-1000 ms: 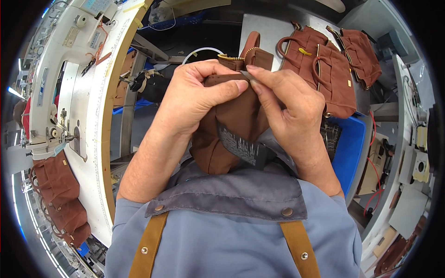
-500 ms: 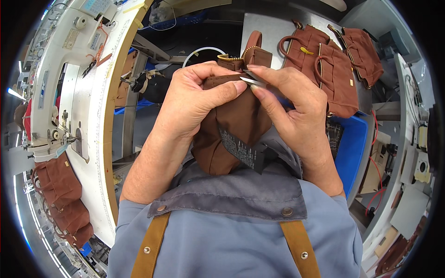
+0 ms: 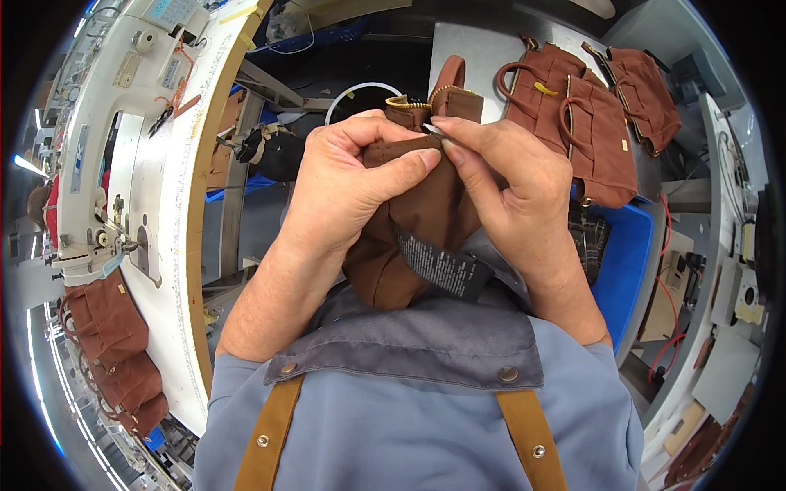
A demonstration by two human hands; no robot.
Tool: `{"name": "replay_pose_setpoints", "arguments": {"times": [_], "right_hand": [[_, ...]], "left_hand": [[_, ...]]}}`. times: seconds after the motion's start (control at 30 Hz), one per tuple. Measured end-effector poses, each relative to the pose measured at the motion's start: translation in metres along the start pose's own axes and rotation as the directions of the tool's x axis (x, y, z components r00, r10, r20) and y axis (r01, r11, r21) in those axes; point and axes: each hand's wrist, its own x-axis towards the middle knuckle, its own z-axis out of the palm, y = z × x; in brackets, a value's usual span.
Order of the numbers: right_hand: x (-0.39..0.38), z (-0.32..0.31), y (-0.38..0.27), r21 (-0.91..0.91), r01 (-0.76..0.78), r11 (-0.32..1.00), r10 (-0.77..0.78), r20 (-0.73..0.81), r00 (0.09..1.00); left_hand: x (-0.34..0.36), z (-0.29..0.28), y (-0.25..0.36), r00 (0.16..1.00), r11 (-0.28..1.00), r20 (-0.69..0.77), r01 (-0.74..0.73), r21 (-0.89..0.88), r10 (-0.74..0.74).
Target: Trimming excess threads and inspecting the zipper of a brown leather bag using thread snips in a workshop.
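Note:
My left hand [image 3: 352, 172] grips the brown fabric of a bag [image 3: 401, 270] held over my lap, thumb near the hemmed edge. A dark care label [image 3: 434, 266] hangs from the lining. Between the thumb and forefinger of my right hand [image 3: 512, 184], at that edge, is a small metal snipping tool [image 3: 433, 128], mostly hidden by the fingers. The bag's gold zipper [image 3: 406, 102] and brown handle [image 3: 454, 69] stick up just beyond my hands.
A white sewing machine [image 3: 90, 172] on a pale table [image 3: 188, 245] stands left, with brown bags [image 3: 106, 327] at its lower left. More brown bags [image 3: 598, 139] lie on a metal table [image 3: 458, 45] at upper right. A blue bin [image 3: 618, 270] sits right of me.
The tool's two pale blades, more visible half a second ago, are now mostly hidden at my fingertips. The bag and my hands have shifted slightly, with my grip kept.

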Motion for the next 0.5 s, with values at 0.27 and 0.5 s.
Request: {"name": "replay_pose_setpoints", "arguments": {"times": [0.27,0.5], "right_hand": [[-0.003,-0.004,0.012,0.133,-0.004,0.991,0.012,-0.058,0.998],[0.000,-0.005,0.009,0.073,0.042,0.996,-0.039,-0.046,0.998]], "left_hand": [[0.004,-0.008,0.001,0.996,0.989,0.022,0.088,-0.121,-0.086],[0.003,-0.007,0.002,0.996,0.987,0.031,0.081,-0.136,-0.078]]}}
